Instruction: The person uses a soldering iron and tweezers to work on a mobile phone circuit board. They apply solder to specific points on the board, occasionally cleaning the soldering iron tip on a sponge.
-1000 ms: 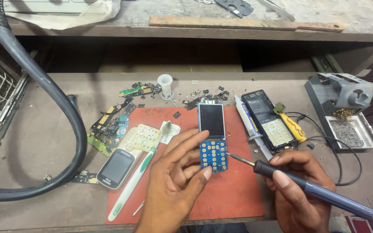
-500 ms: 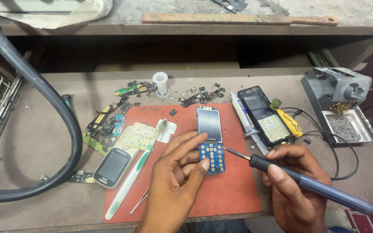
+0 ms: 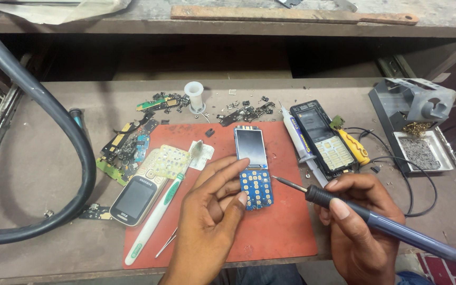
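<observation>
Left hand [image 3: 209, 221], fingers [image 3: 222, 177] half-curled, steadying blue keypad circuit board with small screen [image 3: 253, 166] on red rubber mat [image 3: 275, 232]. Right hand [image 3: 362, 221] gripping blue-handled soldering iron [image 3: 376, 221]. Far right: metal tray [image 3: 440, 158] holding grey sponge [image 3: 419, 153].

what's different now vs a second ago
Very little. The right hand still holds the soldering iron, its tip still just right of the blue phone board. The left hand keeps its fingers against that board on the red mat. Only the camera shifted slightly.
</observation>
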{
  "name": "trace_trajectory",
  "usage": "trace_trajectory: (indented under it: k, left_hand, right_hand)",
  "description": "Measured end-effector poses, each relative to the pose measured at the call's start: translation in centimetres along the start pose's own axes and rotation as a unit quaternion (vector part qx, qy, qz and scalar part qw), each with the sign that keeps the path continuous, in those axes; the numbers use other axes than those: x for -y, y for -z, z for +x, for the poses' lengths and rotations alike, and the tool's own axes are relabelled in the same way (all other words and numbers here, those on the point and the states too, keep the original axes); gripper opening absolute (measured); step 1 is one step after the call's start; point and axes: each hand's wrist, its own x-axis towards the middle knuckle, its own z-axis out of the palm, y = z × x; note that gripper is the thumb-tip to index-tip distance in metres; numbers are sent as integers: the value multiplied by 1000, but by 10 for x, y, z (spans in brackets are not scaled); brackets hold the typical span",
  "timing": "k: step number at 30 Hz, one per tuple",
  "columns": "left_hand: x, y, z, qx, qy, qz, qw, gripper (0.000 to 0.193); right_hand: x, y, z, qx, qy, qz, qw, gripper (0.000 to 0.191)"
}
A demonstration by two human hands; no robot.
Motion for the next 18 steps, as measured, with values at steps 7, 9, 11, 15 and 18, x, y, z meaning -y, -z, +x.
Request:
trace_trajectory:
  k: [7, 9, 11, 15, 18]
  left_hand:
    - [-2, -1, 0, -14, 21, 2, 1000, 50]
    - [-2, -1, 0, -14, 19, 0, 1000, 51]
    - [-1, 1, -1, -10, 9, 2, 1000, 51]
    - [0, 1, -2, -14, 20, 8, 1000, 51]
    - [1, 1, 0, -6, 6, 9, 1000, 52]
  right_hand:
    - [0, -1, 1, -6, 2, 14, 1000, 28]
    - [-2, -1, 0, -2, 4, 19, 1000, 27]
    - [-2, 0, -1, 1, 5, 13, 1000, 27]
    - [-2, 0, -1, 7, 9, 23, 1000, 27]
    - [-3, 0, 0, 2, 14, 16, 1000, 30]
